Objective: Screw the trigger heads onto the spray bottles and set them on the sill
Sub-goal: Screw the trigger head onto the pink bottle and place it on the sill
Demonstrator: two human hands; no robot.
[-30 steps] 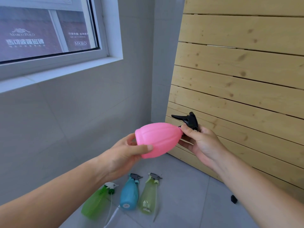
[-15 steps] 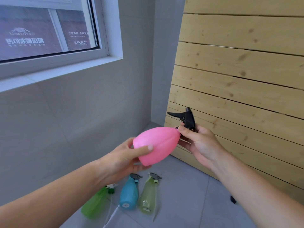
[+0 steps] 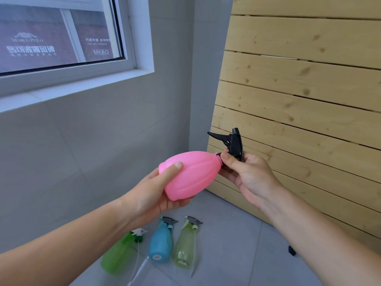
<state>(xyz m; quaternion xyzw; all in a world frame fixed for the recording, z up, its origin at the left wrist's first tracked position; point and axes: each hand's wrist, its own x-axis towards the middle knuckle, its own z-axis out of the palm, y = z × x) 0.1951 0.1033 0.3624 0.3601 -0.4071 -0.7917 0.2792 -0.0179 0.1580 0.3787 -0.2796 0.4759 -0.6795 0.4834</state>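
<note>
Holding a pink bottle (image 3: 191, 174) on its side in mid-air, the left hand (image 3: 156, 195) cups the fat base, thumb across the top. The right hand (image 3: 247, 174) pinches the collar of a black trigger head (image 3: 233, 142) at the bottle's neck, fingers closed around it, the lever pointing toward the window. Below the pink bottle, three more bottles lie on the grey floor (image 3: 226, 254): a green one (image 3: 119, 254), a blue one (image 3: 160, 242) and a pale yellow-green one (image 3: 184, 246), each with a trigger head at its neck. Right of the pink bottle and behind it leans a slatted wooden panel (image 3: 299, 89). Above and left of it, on the far wall, runs the white sill (image 3: 82, 85) under the window (image 3: 55, 34).
</note>
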